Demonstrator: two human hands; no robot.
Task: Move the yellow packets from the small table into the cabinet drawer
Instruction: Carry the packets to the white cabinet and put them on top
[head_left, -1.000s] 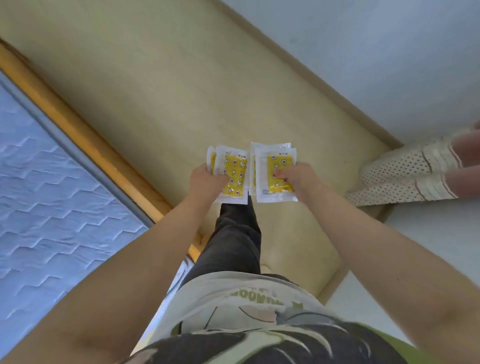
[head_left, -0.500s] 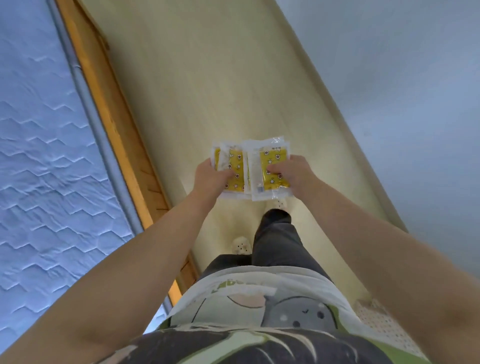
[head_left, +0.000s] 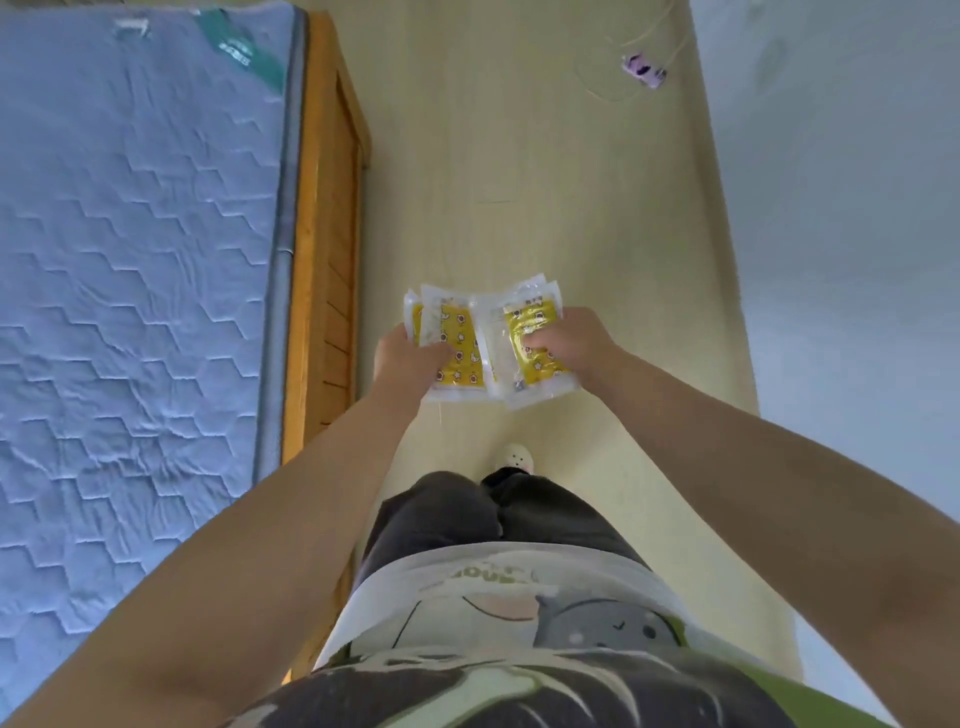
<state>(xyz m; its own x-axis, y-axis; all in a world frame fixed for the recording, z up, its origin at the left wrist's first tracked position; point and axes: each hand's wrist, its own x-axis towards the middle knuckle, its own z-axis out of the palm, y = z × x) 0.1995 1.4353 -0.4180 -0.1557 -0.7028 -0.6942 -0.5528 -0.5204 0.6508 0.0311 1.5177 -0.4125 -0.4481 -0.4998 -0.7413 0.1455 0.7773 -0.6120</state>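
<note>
Yellow packets (head_left: 460, 343), each a bright patterned sachet sealed in clear plastic, are held in two small fanned stacks out in front of a person's body, above the pale floor (head_left: 519, 171), in a view from a head-worn camera looking steeply down. The left grip (head_left: 408, 358) is closed on one stack, thumb laid across its front and fingers tucked behind. The right grip (head_left: 576, 343) is closed on the other, with fingers curled over its yellow face. The two stacks meet and slightly overlap at their inner edges, between the hands. Both bare forearms reach forward from the lower corners of the frame. Below the packets, the toe of a white perforated slipper (head_left: 515, 457) shows on the floor, just ahead of dark trousers (head_left: 467, 514) and a printed T-shirt (head_left: 519, 608). Along the person's left runs a wooden bed frame (head_left: 324, 249) carrying a quilted blue-grey mattress (head_left: 135, 270). To the right rises a plain pale wall (head_left: 857, 234). Far ahead, near the foot of that wall, a small purple object (head_left: 643, 70) lies on the floor with a thin pale cord (head_left: 608, 96) looping beside it; what the object is cannot be made out.
</note>
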